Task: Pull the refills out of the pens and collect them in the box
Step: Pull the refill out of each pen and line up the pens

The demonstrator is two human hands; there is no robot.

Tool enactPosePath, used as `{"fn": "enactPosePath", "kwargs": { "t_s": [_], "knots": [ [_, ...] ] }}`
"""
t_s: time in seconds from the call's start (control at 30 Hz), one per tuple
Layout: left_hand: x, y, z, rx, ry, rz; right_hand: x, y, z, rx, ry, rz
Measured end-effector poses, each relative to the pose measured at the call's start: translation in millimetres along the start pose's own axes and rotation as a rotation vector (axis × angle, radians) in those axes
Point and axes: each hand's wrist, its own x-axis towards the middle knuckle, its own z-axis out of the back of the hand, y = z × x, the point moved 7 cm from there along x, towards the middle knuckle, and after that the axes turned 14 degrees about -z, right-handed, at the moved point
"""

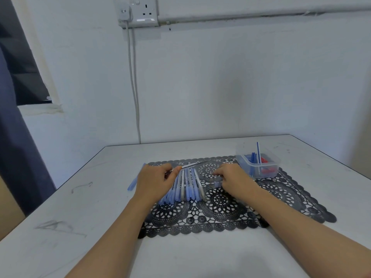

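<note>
On my left hand (154, 183) the fingers (175, 171) pinch a thin pen (192, 164) above the row of blue pens (186, 189) at centre frame, on the black lace mat (281, 195). My right hand (233, 178) curls by a small blue piece (217, 184); I cannot tell if it grips. The clear box (271, 170), right of centre, holds refills (259, 155)

Black lace-patterned mat (230, 205), blue pens (186, 187)

Pens (186, 185) left of box (259, 164)
</note>
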Motion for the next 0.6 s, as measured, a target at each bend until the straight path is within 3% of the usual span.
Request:
{"fn": "enactPosePath", "kwargs": {
  "t_s": [0.13, 0.27, 0.43, 0.6],
  "knots": [
    [-0.3, -5.1, 0.5, -0.002, -0.007, -0.015, -2.6, -3.0, 20.0, 0.127, -0.22, 0.016],
    [1.1, -12.9, -1.6, -0.018, -0.005, -0.061, -16.6, 14.7, 29.6, 0.176, -0.389, 0.223],
    [3.4, -22.6, 0.1, 0.019, -0.019, -0.126, -36.0, 40.7, 22.5, 0.069, -0.43, 0.455],
    [2.9, -21.4, -3.0, 0.03, 0.013, -0.109, -35.3, 41.1, 16.6, 0.071, -0.418, 0.449]
  ]
}}
